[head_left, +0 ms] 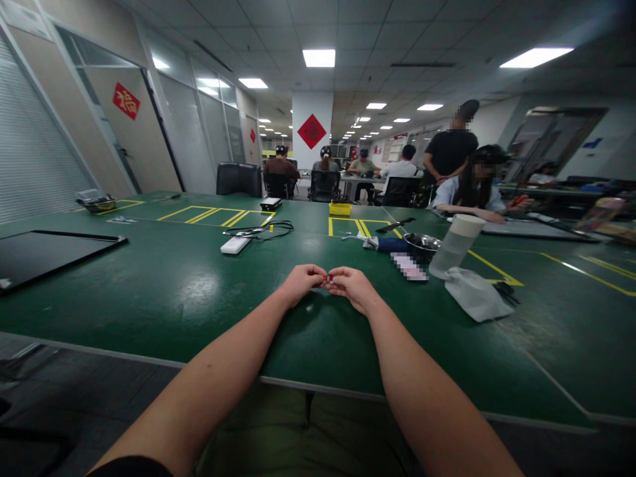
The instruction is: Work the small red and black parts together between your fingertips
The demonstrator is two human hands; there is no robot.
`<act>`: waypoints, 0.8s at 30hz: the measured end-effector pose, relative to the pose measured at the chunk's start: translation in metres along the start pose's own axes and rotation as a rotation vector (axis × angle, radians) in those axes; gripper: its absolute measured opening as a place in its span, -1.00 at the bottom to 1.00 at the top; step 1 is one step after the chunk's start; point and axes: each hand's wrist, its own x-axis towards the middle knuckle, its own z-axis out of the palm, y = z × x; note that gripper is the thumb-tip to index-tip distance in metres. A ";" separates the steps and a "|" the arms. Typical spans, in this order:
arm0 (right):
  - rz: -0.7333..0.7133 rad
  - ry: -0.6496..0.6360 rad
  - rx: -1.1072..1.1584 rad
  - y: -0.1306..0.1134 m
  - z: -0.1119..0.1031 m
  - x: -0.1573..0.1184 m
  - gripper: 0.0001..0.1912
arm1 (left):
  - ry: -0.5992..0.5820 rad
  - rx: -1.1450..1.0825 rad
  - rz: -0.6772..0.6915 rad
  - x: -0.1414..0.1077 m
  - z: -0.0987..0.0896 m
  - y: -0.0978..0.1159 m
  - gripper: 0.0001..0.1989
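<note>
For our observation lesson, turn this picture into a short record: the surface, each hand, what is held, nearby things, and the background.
Surface: green table with yellow lines
Left hand: fingertips pinched on something small
Right hand: fingertips pinched there too, close to the left
Held: small red and white item; one piece or several, too small to tell
Beyond the hands: white box, dark cable, yellow box
On the right: metal bowl, bottle, white bag
Background: seated people, a standing person
</note>
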 end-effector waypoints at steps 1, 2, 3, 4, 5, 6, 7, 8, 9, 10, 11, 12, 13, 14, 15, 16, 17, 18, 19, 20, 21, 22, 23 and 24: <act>0.002 0.002 -0.007 -0.001 0.000 0.000 -0.80 | 0.000 0.009 0.002 0.000 0.000 0.000 -0.86; 0.003 0.004 -0.012 -0.001 0.000 -0.001 -0.81 | 0.001 0.018 0.001 0.000 0.000 0.001 -0.86; 0.005 0.007 -0.015 -0.002 0.001 -0.001 -0.81 | 0.003 0.026 -0.001 -0.001 0.000 0.001 -0.87; 0.007 0.010 -0.017 -0.002 0.001 -0.001 -0.81 | 0.006 0.034 -0.006 -0.001 0.000 0.002 -0.87; 0.007 0.013 -0.019 -0.002 0.001 -0.002 -0.81 | 0.010 0.042 -0.010 -0.001 0.000 0.002 -0.87; 0.007 0.016 -0.020 -0.003 0.001 -0.002 -0.81 | 0.012 0.052 -0.011 -0.002 0.000 0.002 -0.87; 0.006 0.018 -0.022 -0.003 0.001 -0.002 -0.81 | 0.013 0.060 -0.009 -0.002 0.000 0.002 -0.87; 0.005 0.020 -0.023 -0.003 0.001 -0.002 -0.80 | 0.013 0.067 -0.002 -0.002 0.000 0.001 -0.86; 0.004 0.022 -0.025 -0.003 0.001 -0.001 -0.80 | 0.012 0.073 0.006 -0.002 -0.001 0.001 -0.86; 0.001 0.023 -0.026 -0.002 0.001 -0.001 -0.80 | 0.010 0.077 0.015 -0.001 -0.001 0.000 -0.86; -0.001 0.022 -0.028 -0.002 0.001 -0.001 -0.80 | 0.006 0.079 0.023 -0.001 -0.001 -0.001 -0.86; -0.004 0.022 -0.031 -0.002 0.001 -0.001 -0.80 | 0.000 0.082 0.028 -0.001 -0.002 -0.001 -0.86; -0.007 0.021 -0.033 -0.001 0.001 0.000 -0.80 | -0.006 0.085 0.032 -0.001 -0.002 -0.002 -0.86; -0.009 0.021 -0.035 -0.001 0.001 0.000 -0.80 | -0.010 0.089 0.034 -0.001 -0.002 -0.002 -0.86; -0.010 0.020 -0.036 0.000 0.000 0.000 -0.79 | -0.013 0.092 0.036 -0.001 -0.002 -0.001 -0.86; -0.010 0.019 -0.037 0.000 0.000 0.000 -0.79 | -0.013 0.095 0.036 -0.001 -0.002 -0.001 -0.87; -0.010 0.018 -0.038 0.000 0.000 0.000 -0.79 | -0.011 0.097 0.035 -0.001 -0.002 0.000 -0.87; -0.010 0.018 -0.040 0.000 0.000 0.000 -0.79 | -0.008 0.097 0.032 -0.001 -0.002 0.001 -0.87; -0.011 0.017 -0.043 0.000 0.001 0.000 -0.79 | -0.004 0.095 0.025 -0.001 -0.001 0.001 -0.87; -0.012 0.017 -0.045 0.000 0.001 0.000 -0.79 | -0.004 0.093 0.018 -0.001 -0.001 0.002 -0.87; -0.012 0.016 -0.046 -0.001 0.001 -0.001 -0.80 | -0.006 0.089 0.012 -0.002 -0.001 0.003 -0.87; -0.012 0.015 -0.047 -0.001 0.001 -0.001 -0.80 | -0.007 0.085 0.009 -0.002 -0.001 0.004 -0.86; -0.012 0.014 -0.048 -0.002 0.001 -0.002 -0.79 | -0.010 0.081 0.006 -0.002 -0.001 0.004 -0.86; -0.014 0.012 -0.047 -0.002 0.001 -0.002 -0.79 | -0.014 0.075 0.005 -0.001 -0.001 0.004 -0.86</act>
